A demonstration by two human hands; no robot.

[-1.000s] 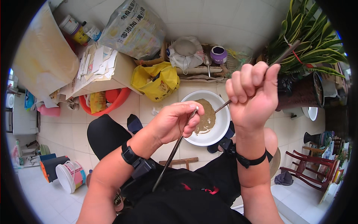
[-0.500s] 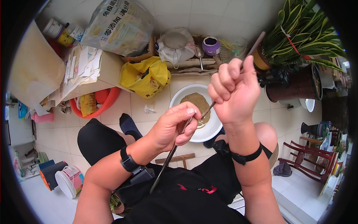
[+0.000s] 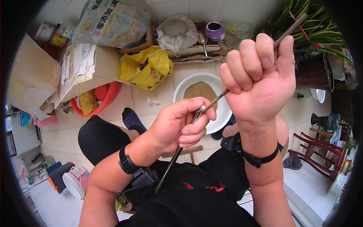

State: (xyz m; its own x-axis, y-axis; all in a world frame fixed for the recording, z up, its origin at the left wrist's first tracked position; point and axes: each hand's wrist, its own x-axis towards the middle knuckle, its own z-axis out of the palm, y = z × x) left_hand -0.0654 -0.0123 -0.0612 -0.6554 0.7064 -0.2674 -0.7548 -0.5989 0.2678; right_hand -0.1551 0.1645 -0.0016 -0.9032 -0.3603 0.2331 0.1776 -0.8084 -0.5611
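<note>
My left hand (image 3: 172, 125) is closed in a pinch around a long, thin dark rod (image 3: 171, 165), which slants down toward my lap. A small shiny silvery piece (image 3: 203, 108) shows at its fingertips. My right hand (image 3: 261, 87) is curled around a slender brown stick (image 3: 290, 30), whose thicker end sticks out past the thumb at upper right. The stick's thin end reaches down to the left fingertips, by the silvery piece; whether the two are joined I cannot tell. Beneath the hands, a white basin (image 3: 180, 84) holds a flat brown grainy mass (image 3: 200, 90), partly hidden.
A yellow plastic bag (image 3: 159, 72) and a red tub (image 3: 113, 94) stand left of the basin. Behind it are a sieve (image 3: 175, 27), a metal scoop (image 3: 202, 38) and a purple jar (image 3: 215, 32). A potted plant (image 3: 329, 34) stands at right. A wooden T-shaped piece (image 3: 185, 151) lies near my legs.
My right hand has moved up and to the right with the brown stick, away from the left hand. The left hand keeps its pinch and has shifted only slightly.
</note>
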